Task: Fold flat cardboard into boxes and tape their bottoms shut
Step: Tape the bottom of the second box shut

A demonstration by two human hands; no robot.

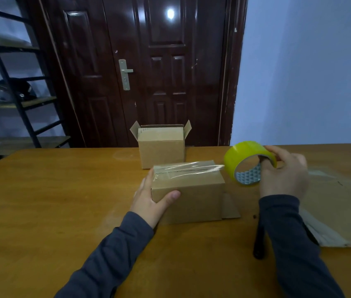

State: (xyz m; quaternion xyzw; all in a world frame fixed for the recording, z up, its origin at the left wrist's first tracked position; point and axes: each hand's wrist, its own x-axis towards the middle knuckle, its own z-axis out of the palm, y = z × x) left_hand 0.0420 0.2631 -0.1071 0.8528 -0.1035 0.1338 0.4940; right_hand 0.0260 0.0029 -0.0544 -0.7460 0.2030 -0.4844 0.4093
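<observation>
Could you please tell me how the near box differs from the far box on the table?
The near box has its upward face closed and taped; the far box has flaps standing open. The left hand grips the near box; the far box stands untouched. Both are small brown cardboard.

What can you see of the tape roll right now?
The tape roll is a wide yellow ring with a grey-white patterned inner core. The right hand holds it on edge above the table, beside the near box. A clear strip runs from it across the box's top seam, uncut.
</observation>
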